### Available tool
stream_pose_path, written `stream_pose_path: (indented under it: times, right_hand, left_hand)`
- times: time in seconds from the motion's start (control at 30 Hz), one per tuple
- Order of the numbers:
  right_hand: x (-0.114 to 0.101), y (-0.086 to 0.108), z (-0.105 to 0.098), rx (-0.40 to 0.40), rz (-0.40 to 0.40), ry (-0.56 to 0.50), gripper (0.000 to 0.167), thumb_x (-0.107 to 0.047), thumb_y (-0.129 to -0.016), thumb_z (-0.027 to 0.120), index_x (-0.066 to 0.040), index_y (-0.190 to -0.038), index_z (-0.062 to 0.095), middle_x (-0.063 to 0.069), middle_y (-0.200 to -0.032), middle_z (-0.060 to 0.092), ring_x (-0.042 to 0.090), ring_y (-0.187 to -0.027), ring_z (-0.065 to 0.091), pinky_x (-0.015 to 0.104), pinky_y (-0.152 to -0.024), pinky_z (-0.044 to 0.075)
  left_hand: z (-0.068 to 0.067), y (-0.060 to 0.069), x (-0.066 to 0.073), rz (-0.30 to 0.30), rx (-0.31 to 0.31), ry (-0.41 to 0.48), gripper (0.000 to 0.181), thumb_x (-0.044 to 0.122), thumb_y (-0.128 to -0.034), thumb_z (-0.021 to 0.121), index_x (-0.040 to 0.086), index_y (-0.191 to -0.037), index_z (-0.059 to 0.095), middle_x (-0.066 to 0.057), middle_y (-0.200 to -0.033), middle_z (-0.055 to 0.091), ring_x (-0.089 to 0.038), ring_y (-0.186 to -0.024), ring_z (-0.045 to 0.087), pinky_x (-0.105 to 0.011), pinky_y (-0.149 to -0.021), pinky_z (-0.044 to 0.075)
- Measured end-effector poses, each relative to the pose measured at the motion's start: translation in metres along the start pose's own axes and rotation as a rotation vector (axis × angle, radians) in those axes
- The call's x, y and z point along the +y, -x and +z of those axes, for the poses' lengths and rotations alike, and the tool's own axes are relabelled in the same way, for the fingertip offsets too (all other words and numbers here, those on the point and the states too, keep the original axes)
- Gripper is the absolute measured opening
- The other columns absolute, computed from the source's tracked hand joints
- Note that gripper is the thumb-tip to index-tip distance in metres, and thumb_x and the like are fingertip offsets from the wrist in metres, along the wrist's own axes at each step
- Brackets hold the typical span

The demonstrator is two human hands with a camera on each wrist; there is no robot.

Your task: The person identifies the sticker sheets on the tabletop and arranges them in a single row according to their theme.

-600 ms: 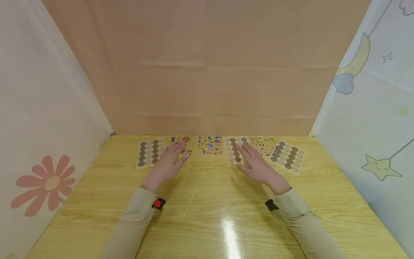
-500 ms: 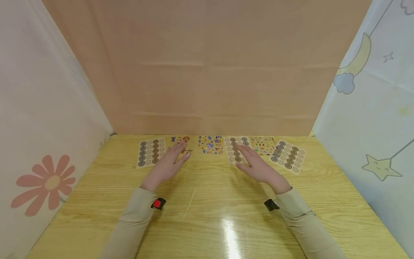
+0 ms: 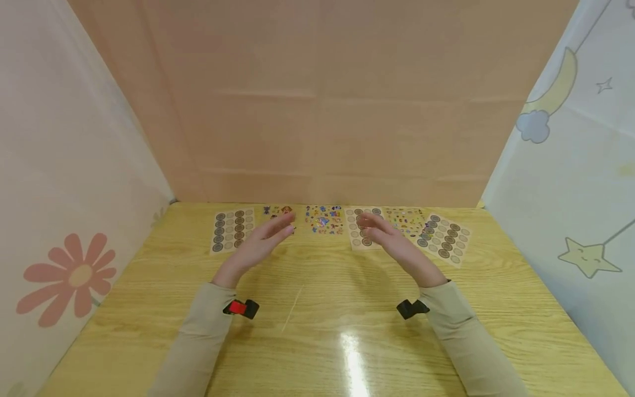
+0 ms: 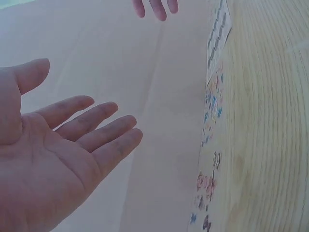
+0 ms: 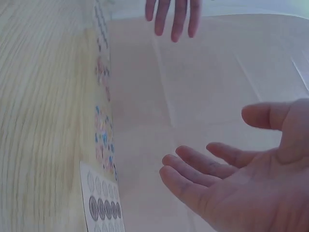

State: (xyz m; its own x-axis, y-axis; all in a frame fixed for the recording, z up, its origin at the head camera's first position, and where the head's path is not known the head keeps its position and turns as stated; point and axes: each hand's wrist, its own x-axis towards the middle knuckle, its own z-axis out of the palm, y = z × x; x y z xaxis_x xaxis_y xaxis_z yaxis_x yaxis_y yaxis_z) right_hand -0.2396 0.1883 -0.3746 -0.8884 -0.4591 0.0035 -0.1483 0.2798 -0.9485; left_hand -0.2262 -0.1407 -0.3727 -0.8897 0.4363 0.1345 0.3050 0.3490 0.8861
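My left hand (image 3: 255, 245) is held above the table with its fingers extended and nothing in it. Nearest to it are a sheet of round coin-like prints (image 3: 230, 231) and a clear sheet of small character stickers (image 3: 285, 210), partly covered by the fingers. Opposite, my right hand (image 3: 399, 248) hovers, palm turned inward, over another sheet of round coin-like prints (image 3: 358, 242). Both wrist views show bare palms and spread fingers, the left palm (image 4: 53, 164) and the right palm (image 5: 260, 188). Between the hands lies a sheet of small blue and orange stickers (image 3: 323, 220).
Along the table's back edge, a sheet of tiny colourful stickers (image 3: 404, 220) and a tilted sheet of round prints (image 3: 445, 241) lie to the right. A tan backdrop (image 3: 317, 138) stands behind the wooden table (image 3: 317, 309). Patterned white cloths hang at both sides.
Both hands have turned from palms facing down to palms facing each other, and appear raised. The sheets stay where they were; the head view has shifted slightly.
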Motion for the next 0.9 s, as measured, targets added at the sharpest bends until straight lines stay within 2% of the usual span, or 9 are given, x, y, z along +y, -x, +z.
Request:
stream_pose_path:
  times: [0.13, 0.2, 0.33, 0.43, 0.63, 0.77, 0.9]
  right_hand:
    - [-0.006, -0.009, 0.001, 0.029, 0.044, -0.203, 0.051, -0.024, -0.104, 0.039, -0.005, -0.150, 0.026, 0.021, -0.148, 0.032, 0.038, -0.136, 0.029, 0.053, -0.112, 0.022]
    - [-0.009, -0.013, 0.002, 0.047, 0.076, -0.266, 0.052, -0.027, -0.104, 0.038, -0.004, -0.149, 0.026, 0.020, -0.148, 0.032, 0.038, -0.137, 0.029, 0.050, -0.112, 0.023]
    - [-0.013, -0.018, 0.001, 0.047, 0.104, -0.294, 0.056, -0.033, -0.105, 0.033, -0.003, -0.150, 0.021, 0.021, -0.149, 0.031, 0.038, -0.137, 0.028, 0.047, -0.112, 0.024]
    - [-0.015, -0.021, 0.001, 0.031, 0.109, -0.317, 0.058, -0.035, -0.106, 0.030, -0.001, -0.151, 0.016, 0.024, -0.149, 0.029, 0.039, -0.137, 0.029, 0.047, -0.113, 0.024]
    - [-0.009, -0.028, 0.002, 0.038, 0.161, -0.443, 0.056, -0.032, -0.106, 0.030, -0.002, -0.151, 0.018, 0.025, -0.149, 0.029, 0.039, -0.137, 0.029, 0.046, -0.113, 0.025]
    - [-0.002, -0.035, 0.000, 0.053, 0.189, -0.510, 0.054, -0.030, -0.106, 0.031, -0.003, -0.151, 0.019, 0.025, -0.149, 0.028, 0.038, -0.137, 0.029, 0.045, -0.112, 0.026]
    - [0.005, -0.045, -0.003, 0.059, 0.195, -0.565, 0.054, -0.028, -0.106, 0.029, -0.002, -0.151, 0.016, 0.027, -0.151, 0.024, 0.039, -0.138, 0.027, 0.045, -0.113, 0.024]
  left_hand:
    - [-0.002, -0.004, -0.002, -0.014, -0.016, 0.113, 0.055, 0.040, -0.1015, 0.044, 0.015, -0.149, 0.034, -0.008, -0.148, 0.039, -0.028, -0.131, 0.041, -0.048, -0.108, 0.032]
    - [-0.002, -0.007, -0.003, -0.026, -0.027, 0.178, 0.054, 0.038, -0.1022, 0.044, 0.013, -0.149, 0.033, -0.010, -0.147, 0.039, -0.028, -0.132, 0.040, -0.045, -0.109, 0.033]
    - [-0.001, -0.013, -0.005, -0.074, -0.032, 0.277, 0.055, 0.037, -0.1024, 0.043, 0.010, -0.149, 0.033, -0.013, -0.146, 0.040, -0.029, -0.132, 0.040, -0.041, -0.108, 0.034]
    - [0.001, -0.019, -0.008, -0.119, -0.018, 0.338, 0.054, 0.037, -0.1025, 0.043, 0.008, -0.148, 0.034, -0.015, -0.146, 0.040, -0.034, -0.132, 0.039, -0.043, -0.108, 0.034]
    - [0.005, -0.030, -0.014, -0.217, 0.024, 0.483, 0.051, 0.032, -0.1044, 0.040, 0.005, -0.147, 0.034, -0.016, -0.145, 0.041, -0.036, -0.133, 0.036, -0.045, -0.109, 0.031]
    - [0.006, -0.038, -0.018, -0.281, 0.072, 0.591, 0.048, 0.031, -0.1045, 0.039, 0.002, -0.143, 0.037, -0.018, -0.143, 0.042, -0.033, -0.132, 0.039, -0.043, -0.109, 0.032]
    - [0.007, -0.047, -0.024, -0.305, 0.110, 0.678, 0.047, 0.028, -0.1046, 0.039, -0.001, -0.141, 0.037, -0.022, -0.144, 0.040, -0.036, -0.133, 0.037, -0.044, -0.110, 0.031]
